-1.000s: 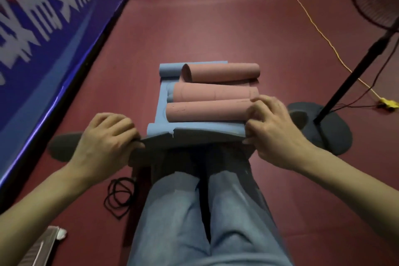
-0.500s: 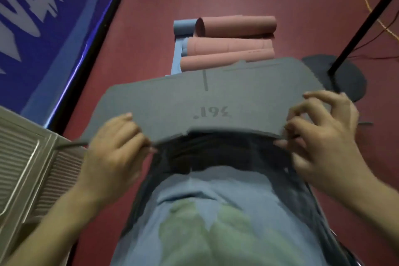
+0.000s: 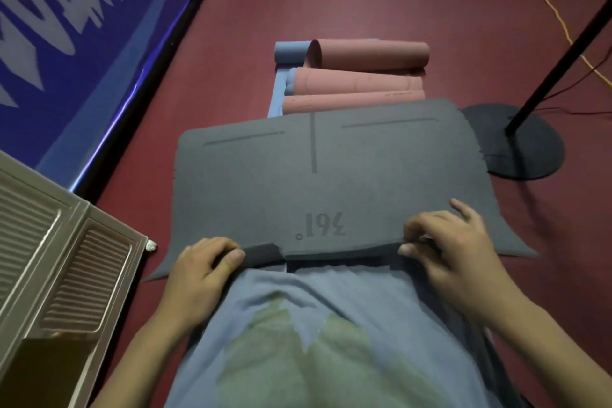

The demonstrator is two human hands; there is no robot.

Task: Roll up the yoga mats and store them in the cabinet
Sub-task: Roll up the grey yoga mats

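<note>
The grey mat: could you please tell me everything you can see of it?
The grey mat is a dark, matte sheet, foam-like in look, held lifted and bowed in front of the person. Its face carries thin line markings and a "361°" logo, seen upside down. The near edge is starting to fold, with a short curled flap by the left hand, which grips it; the right hand pinches the same edge. Its far edge hides part of the pink rolls beyond.

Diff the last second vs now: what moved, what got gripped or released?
The grey yoga mat was lifted from the floor toward the person, and more of it now shows, printed face up. The left hand and right hand kept pinching its near edge throughout. The camera tilted, bringing the cabinet into view. The pink rolled mats stayed put.
</note>
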